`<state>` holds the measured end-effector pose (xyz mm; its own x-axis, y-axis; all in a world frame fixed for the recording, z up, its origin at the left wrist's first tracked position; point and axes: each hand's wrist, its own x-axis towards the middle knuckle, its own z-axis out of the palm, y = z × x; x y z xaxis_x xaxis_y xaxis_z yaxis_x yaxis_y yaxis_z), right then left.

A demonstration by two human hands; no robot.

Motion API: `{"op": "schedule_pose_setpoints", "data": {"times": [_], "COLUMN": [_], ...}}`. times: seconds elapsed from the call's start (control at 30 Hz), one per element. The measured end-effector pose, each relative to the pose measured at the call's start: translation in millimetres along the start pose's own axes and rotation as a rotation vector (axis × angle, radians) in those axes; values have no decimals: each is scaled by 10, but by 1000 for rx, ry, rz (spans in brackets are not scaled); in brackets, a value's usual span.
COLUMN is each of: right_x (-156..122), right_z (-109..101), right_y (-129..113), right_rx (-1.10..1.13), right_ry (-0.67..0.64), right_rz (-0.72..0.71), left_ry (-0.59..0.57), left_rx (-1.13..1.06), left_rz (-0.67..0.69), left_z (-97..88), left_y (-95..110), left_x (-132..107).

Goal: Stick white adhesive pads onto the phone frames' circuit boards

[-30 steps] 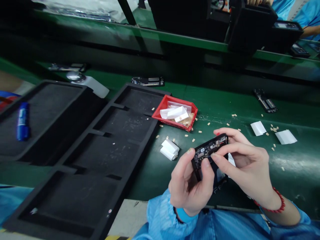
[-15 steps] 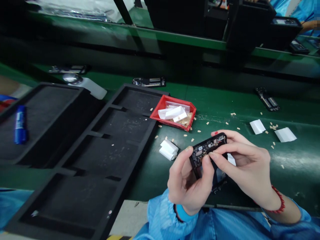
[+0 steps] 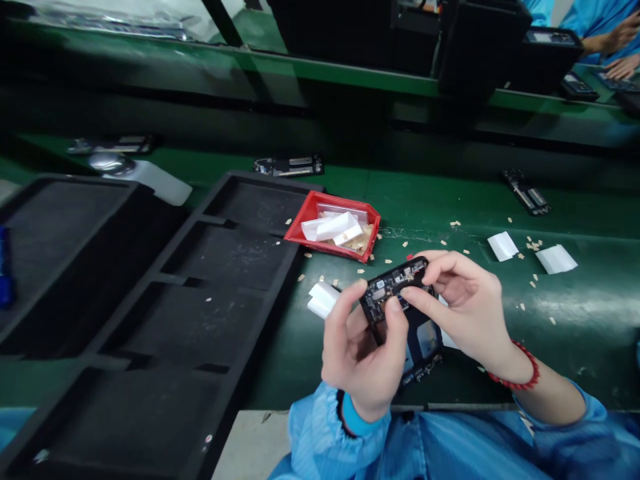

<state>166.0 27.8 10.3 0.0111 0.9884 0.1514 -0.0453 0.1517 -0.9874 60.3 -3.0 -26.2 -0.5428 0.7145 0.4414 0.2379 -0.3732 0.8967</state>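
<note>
Both my hands hold a black phone frame with an exposed circuit board (image 3: 395, 287) above the near edge of the green bench (image 3: 575, 320). My left hand (image 3: 357, 353) grips its lower left side, thumb pressed on the board. My right hand (image 3: 460, 303) closes round the upper right end, with the forefinger and thumb pinching at the board's top. A red bead bracelet (image 3: 517, 373) sits on my right wrist. The lower part of the frame sticks out beneath my fingers.
A red bin (image 3: 331, 230) of white slips stands behind my hands, with small tan scraps scattered around it. Black foam trays (image 3: 200, 313) fill the left. White paper pieces (image 3: 555, 259) and other phone frames (image 3: 527, 191) lie on the bench. Another person's hands (image 3: 617, 50) work at far right.
My hands and the phone frame have shifted a little left and up in view as my head turned right. The grip is unchanged. Another person's hands came into view at the top right.
</note>
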Motion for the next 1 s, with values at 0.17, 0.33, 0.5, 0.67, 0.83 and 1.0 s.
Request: {"op": "schedule_pose_setpoints", "data": {"times": [0.17,0.33,0.5,0.67,0.83,1.0], "right_x": [224,113,-233,-306,-165,-55], "right_z": [-201,-872,-1190,-1078,-1119,-1023], "right_y": [153,480,784,515,335,555], "right_rx": [88,-482,-636,-525,19,171], "right_ry": [-55,-5,-116,-168,-311,-328], "right_rz": [39,-107,-58,-168,-75,178], "left_ry": [-403,-396,-430,-593,-659,-745], "left_rx": [-342,-145,200,126,82,43], "left_rz": [-343,-486,-389,-472,-468,-422], "left_z": [-43,-179,-219,-105,-36,48], "left_y": [-240,-329,-360,-383,-326,-299], "left_x": [13,125,226,166,230,281]}}
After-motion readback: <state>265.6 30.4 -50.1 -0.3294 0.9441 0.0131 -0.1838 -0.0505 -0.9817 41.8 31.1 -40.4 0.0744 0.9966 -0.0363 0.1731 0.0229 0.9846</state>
